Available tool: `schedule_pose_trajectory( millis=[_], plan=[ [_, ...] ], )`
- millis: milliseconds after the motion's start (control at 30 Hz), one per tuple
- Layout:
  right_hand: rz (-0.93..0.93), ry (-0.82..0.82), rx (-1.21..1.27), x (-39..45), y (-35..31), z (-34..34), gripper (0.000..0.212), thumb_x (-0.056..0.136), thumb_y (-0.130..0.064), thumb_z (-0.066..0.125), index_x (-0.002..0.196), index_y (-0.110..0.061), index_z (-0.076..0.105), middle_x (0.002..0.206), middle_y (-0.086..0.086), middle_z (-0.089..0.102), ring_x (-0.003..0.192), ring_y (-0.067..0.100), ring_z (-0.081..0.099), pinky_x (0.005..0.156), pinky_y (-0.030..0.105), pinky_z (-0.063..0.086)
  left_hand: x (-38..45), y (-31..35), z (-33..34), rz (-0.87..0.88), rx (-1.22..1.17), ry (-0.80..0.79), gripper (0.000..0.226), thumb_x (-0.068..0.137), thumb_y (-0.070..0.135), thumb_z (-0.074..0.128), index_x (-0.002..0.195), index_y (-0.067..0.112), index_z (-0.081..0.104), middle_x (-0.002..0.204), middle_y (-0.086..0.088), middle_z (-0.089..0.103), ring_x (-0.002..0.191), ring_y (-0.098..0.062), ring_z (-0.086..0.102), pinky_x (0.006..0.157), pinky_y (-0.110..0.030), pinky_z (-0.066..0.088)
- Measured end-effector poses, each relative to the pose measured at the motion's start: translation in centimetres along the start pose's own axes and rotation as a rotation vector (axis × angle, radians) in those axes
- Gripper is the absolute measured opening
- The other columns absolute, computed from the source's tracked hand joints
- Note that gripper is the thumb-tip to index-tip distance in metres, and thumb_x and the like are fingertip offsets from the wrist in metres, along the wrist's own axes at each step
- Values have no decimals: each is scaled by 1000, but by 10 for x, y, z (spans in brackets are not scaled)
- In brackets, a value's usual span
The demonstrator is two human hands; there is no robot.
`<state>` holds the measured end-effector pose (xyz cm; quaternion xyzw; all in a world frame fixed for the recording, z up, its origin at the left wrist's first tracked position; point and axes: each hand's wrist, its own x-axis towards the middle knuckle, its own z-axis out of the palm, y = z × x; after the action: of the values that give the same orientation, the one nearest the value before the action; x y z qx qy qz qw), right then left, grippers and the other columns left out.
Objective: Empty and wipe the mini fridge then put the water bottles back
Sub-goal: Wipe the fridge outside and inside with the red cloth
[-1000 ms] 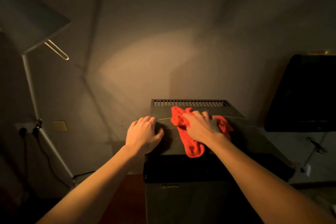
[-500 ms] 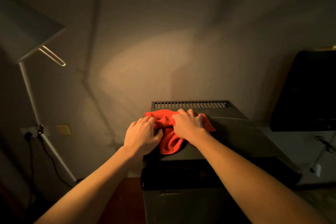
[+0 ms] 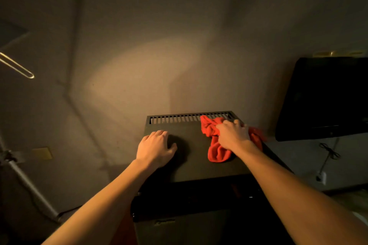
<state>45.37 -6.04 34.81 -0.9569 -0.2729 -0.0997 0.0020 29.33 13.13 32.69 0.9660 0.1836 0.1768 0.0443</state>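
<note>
The dark mini fridge (image 3: 197,167) stands against the wall, seen from above, with a slotted vent along the back of its top. Its door is closed. My right hand (image 3: 232,135) presses a crumpled red cloth (image 3: 216,149) onto the right rear of the fridge top, near the vent. My left hand (image 3: 155,148) rests flat on the left side of the top, fingers spread, holding nothing. No water bottles are in view.
A black screen (image 3: 326,97) stands to the right on a pale surface (image 3: 298,155), with a cable and plug (image 3: 321,177) hanging below. A floor lamp's pole (image 3: 29,185) leans at the left by a wall socket (image 3: 42,153). The room is dim.
My right hand has swept the red cloth from the left-middle of the fridge top over to the right rear corner. My left hand has stayed on the left side.
</note>
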Motion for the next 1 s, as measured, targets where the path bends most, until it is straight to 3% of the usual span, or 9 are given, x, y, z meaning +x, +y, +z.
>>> schedule_pose_trajectory(
  millis=[267,533,633,800,1000],
  plan=[
    [-296,33,83,-8,-47,2,42,91,-23,48,131,-35,52,137,-2,50,127,32,39,104,56,32,15,17,9,31,9,22,41,85,50,49,113,22,59,121,1,63,115,-21,57,93,-35,42],
    [-101,13,102,-16,20,-3,36,90,-32,56,126,-33,57,131,-3,51,124,30,43,99,47,39,38,57,19,141,-22,14,39,87,51,49,111,23,59,116,1,64,114,-22,57,94,-35,41],
    [-47,23,96,-24,52,-4,38,89,-31,56,127,-33,56,130,-5,51,122,28,45,96,43,39,45,73,27,173,-33,-6,45,87,52,49,122,25,59,124,2,62,118,-20,55,98,-35,40],
    [-167,16,78,-21,77,2,33,86,-34,56,119,-33,57,125,-8,54,116,25,48,92,40,41,53,102,41,190,-46,-18,44,85,53,48,119,27,59,123,4,62,117,-19,55,98,-35,41],
    [-222,40,138,22,90,9,34,90,-27,57,123,-25,59,124,0,56,115,29,50,92,39,43,62,120,49,124,-9,-30,45,87,55,47,120,27,58,125,5,61,119,-18,55,99,-35,41]
  ],
)
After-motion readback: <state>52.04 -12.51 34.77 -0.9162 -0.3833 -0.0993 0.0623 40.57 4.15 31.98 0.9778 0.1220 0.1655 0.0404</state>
